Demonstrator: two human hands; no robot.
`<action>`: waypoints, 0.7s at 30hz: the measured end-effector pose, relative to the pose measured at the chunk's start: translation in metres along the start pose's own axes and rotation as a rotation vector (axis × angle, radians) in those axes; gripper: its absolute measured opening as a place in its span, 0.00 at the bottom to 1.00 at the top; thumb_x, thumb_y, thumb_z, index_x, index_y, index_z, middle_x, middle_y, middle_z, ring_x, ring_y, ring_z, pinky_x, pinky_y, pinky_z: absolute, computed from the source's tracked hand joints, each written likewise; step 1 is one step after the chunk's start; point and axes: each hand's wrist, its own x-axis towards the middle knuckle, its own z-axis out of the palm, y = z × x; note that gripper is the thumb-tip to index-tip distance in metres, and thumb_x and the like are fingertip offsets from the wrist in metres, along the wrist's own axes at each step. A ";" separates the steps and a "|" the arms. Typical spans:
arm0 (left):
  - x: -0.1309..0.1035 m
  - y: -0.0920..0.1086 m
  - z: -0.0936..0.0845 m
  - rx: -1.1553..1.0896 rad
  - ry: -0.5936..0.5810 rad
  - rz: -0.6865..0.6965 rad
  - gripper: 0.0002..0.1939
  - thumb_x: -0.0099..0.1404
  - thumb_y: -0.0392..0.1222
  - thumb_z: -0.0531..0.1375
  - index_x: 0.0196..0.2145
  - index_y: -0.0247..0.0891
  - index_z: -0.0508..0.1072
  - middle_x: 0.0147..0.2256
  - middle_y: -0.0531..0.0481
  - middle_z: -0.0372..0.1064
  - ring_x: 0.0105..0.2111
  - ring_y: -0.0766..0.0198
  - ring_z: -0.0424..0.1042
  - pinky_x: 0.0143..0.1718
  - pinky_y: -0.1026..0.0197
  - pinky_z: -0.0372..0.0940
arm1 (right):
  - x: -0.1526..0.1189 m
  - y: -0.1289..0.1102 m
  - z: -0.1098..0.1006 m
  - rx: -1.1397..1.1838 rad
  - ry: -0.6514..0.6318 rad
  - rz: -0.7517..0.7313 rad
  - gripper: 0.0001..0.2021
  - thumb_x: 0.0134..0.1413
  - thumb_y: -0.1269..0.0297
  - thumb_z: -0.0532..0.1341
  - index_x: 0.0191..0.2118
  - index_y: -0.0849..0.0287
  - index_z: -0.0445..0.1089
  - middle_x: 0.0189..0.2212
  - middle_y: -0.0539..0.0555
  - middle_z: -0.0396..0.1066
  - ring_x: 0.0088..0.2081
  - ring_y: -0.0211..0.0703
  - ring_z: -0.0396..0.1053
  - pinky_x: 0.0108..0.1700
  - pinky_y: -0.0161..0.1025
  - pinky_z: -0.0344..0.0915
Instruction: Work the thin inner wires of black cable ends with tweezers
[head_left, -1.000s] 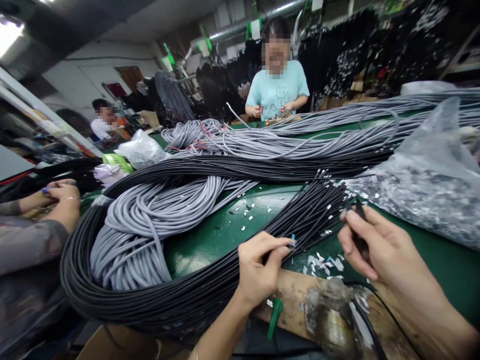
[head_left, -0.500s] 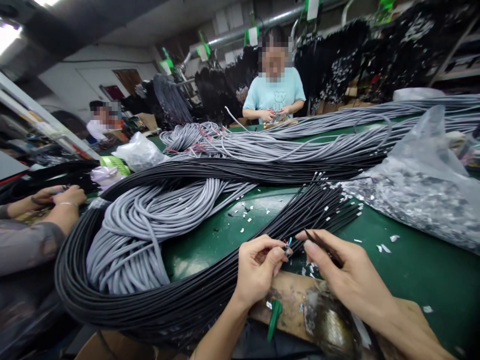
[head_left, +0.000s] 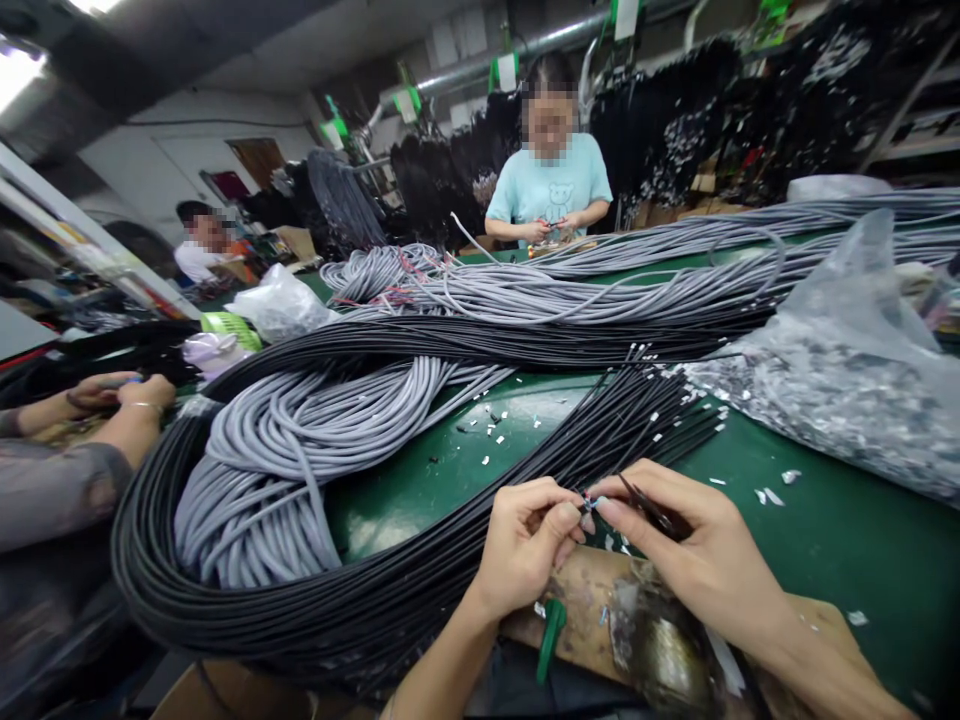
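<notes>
At the front of the bench, my left hand pinches a cable end between thumb and fingers. Thin coloured wires, red and blue among them, stick out of it. My right hand meets it there, thumb and index fingertip closed on the wires. Tucked in the same right hand is a dark pointed tool that looks like tweezers, its tips pointing up and away from the wires. Beneath both hands lies a stained brown board with a green clip-like piece and a worn, rounded metal lump.
A thick bundle of black cables loops around the left, its trimmed ends behind my hands. Coiled grey cables lie inside the loop. A clear bag of scraps sits right. Co-workers' hands are busy at left and across the green bench.
My right hand has moved left, and its fingertips have closed on the coloured wires at my left fingertips. The dark tool has stayed in the right hand.
</notes>
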 end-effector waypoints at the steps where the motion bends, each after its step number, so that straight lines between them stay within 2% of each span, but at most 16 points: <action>1: 0.000 0.001 0.000 0.005 -0.006 -0.007 0.12 0.62 0.42 0.57 0.26 0.30 0.72 0.21 0.53 0.60 0.12 0.80 0.52 0.12 0.72 0.47 | 0.001 -0.002 0.000 0.007 0.013 -0.004 0.08 0.57 0.62 0.57 0.34 0.58 0.73 0.29 0.52 0.70 0.31 0.39 0.67 0.32 0.34 0.63; 7: -0.001 0.001 -0.003 0.110 -0.016 -0.029 0.14 0.63 0.43 0.56 0.26 0.30 0.73 0.22 0.51 0.62 0.14 0.78 0.53 0.15 0.70 0.49 | 0.000 -0.002 -0.001 -0.033 0.071 -0.020 0.07 0.56 0.62 0.59 0.32 0.57 0.72 0.27 0.52 0.70 0.28 0.39 0.65 0.30 0.35 0.62; 10: -0.001 -0.001 -0.004 0.206 -0.005 -0.006 0.14 0.63 0.44 0.56 0.26 0.32 0.74 0.23 0.50 0.63 0.16 0.75 0.56 0.17 0.69 0.53 | -0.001 0.000 -0.001 -0.043 0.073 -0.019 0.07 0.55 0.62 0.59 0.32 0.57 0.72 0.26 0.51 0.69 0.27 0.39 0.65 0.29 0.34 0.62; 15: -0.001 0.003 -0.004 0.296 -0.038 0.033 0.16 0.63 0.46 0.55 0.25 0.32 0.74 0.21 0.49 0.64 0.21 0.68 0.63 0.21 0.67 0.57 | 0.002 0.001 -0.002 -0.043 0.062 -0.098 0.06 0.54 0.65 0.61 0.39 0.55 0.71 0.33 0.52 0.70 0.34 0.40 0.68 0.34 0.34 0.65; 18: 0.002 0.013 -0.001 0.333 -0.050 0.068 0.18 0.63 0.46 0.55 0.22 0.32 0.73 0.19 0.48 0.65 0.20 0.68 0.63 0.21 0.66 0.58 | 0.001 0.001 -0.003 -0.004 0.024 -0.131 0.02 0.53 0.65 0.61 0.33 0.55 0.72 0.29 0.51 0.70 0.31 0.39 0.68 0.32 0.34 0.65; 21: 0.009 0.022 0.009 0.357 -0.027 0.120 0.21 0.64 0.46 0.52 0.18 0.33 0.71 0.17 0.48 0.66 0.19 0.68 0.64 0.21 0.67 0.60 | -0.002 0.008 -0.008 0.023 0.006 -0.099 0.06 0.52 0.61 0.62 0.28 0.56 0.72 0.24 0.51 0.69 0.26 0.40 0.68 0.31 0.36 0.66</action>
